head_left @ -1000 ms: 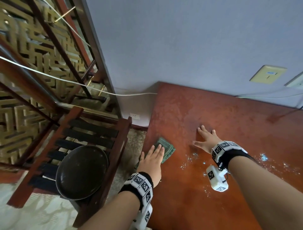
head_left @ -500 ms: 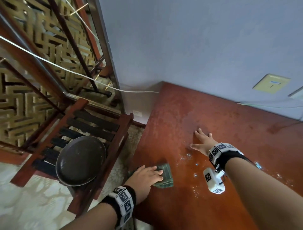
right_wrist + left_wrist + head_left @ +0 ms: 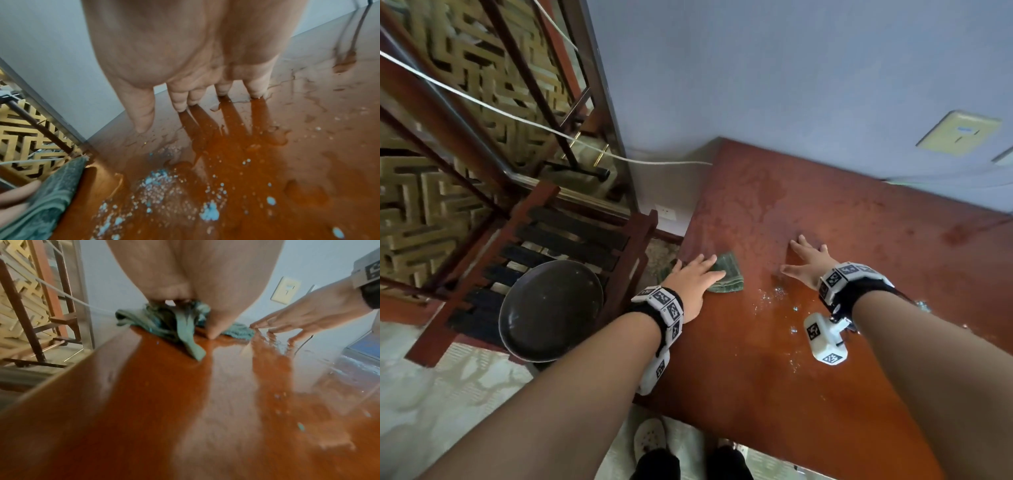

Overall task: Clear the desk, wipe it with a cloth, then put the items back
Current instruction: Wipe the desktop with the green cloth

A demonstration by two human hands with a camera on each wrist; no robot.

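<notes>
A green cloth (image 3: 727, 275) lies folded near the left edge of the reddish wooden desk (image 3: 842, 394). My left hand (image 3: 693, 279) presses flat on it with straight fingers; in the left wrist view the cloth (image 3: 180, 324) bunches under the palm. My right hand (image 3: 806, 262) rests flat on the desk to the right, fingers spread, holding nothing. In the right wrist view its fingertips (image 3: 180, 104) touch the wet surface. Water drops and pale blue specks (image 3: 209, 211) lie on the wood in front of the right wrist.
A dark round pan (image 3: 551, 310) sits on a slatted wooden chair (image 3: 571, 240) left of the desk. A white cord (image 3: 551, 132) runs to the wall. A beige wall plate (image 3: 959, 132) is at the upper right. My feet (image 3: 650, 442) stand at the near edge.
My left hand slid the cloth toward the near left edge, then back away from me along the desk's left side. The right hand stayed planted on the desk.
</notes>
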